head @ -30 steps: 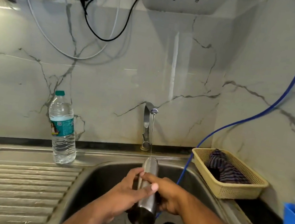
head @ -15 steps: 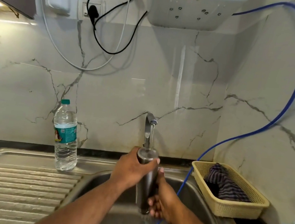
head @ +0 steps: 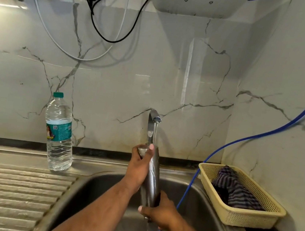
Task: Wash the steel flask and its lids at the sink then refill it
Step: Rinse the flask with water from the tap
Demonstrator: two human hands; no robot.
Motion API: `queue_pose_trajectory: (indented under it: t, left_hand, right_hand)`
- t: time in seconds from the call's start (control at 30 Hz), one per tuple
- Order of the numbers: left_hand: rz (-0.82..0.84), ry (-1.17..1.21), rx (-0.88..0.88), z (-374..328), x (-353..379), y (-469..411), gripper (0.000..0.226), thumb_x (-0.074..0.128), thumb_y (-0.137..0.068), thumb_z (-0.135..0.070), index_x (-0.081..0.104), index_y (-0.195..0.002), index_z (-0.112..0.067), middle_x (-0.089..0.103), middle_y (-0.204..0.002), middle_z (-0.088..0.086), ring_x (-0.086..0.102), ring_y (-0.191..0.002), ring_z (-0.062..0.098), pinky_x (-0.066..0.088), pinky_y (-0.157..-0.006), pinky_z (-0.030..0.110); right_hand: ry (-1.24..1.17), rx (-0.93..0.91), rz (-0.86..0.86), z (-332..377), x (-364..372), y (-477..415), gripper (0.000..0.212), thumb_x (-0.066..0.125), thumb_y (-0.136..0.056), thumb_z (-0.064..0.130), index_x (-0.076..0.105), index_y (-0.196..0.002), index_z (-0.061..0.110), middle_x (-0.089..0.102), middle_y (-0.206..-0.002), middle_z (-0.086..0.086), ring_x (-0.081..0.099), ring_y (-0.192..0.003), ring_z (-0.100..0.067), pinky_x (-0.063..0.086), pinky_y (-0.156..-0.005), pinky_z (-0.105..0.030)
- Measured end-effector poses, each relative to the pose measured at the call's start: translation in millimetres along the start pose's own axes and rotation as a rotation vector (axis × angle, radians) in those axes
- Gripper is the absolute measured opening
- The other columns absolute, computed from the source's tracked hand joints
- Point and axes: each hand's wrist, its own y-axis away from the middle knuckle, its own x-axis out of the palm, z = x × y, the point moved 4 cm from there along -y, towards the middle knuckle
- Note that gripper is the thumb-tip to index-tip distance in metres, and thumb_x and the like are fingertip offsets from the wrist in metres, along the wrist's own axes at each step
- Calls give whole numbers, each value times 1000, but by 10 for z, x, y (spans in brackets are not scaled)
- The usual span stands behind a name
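Above steel sink (head: 99, 191), left hand (head: 139, 164) and right hand (head: 162, 214) clasp smooth cylindrical flask (head: 153, 180).

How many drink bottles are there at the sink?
2. A clear plastic water bottle with a green cap stands on the steel drainboard; the left hand and right hand grip the cylindrical steel flask under the tap.

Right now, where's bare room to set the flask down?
Free: ribbed drainboard left of the basin, in front of the plastic bottle. Crowded: basin taken by left hand, right hand, flask, blue hose; basket with cloth fills the right ledge.
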Motion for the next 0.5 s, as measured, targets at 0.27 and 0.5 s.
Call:
queue_pose_trajectory:
  t: [0.27, 0.5]
  left_hand:
    - [30, 129, -57, 103, -59, -107, 62, 50, -90, -62, 39, -141, -27, 59, -124, 4, 58, -108, 18, 47, -74, 30]
    - [184, -16, -8, 196, 4, -86, 79, 77, -80, -51, 38, -146, -35, 60, -134, -1, 60, -119, 19, 52, -101, 43]
  right_hand:
    - [-124, 7, -22, 52, -106, 160, 61, 86, -80, 38, 44, -122, 24, 64, -110, -1, 70, -92, -18, 64, -74, -37]
    - [-315, 104, 130, 85, -15, 243, 43, 83, -85, 22, 48, -109, 23, 70, -95, -7, 72, -85, -25, 62, -86, -49]
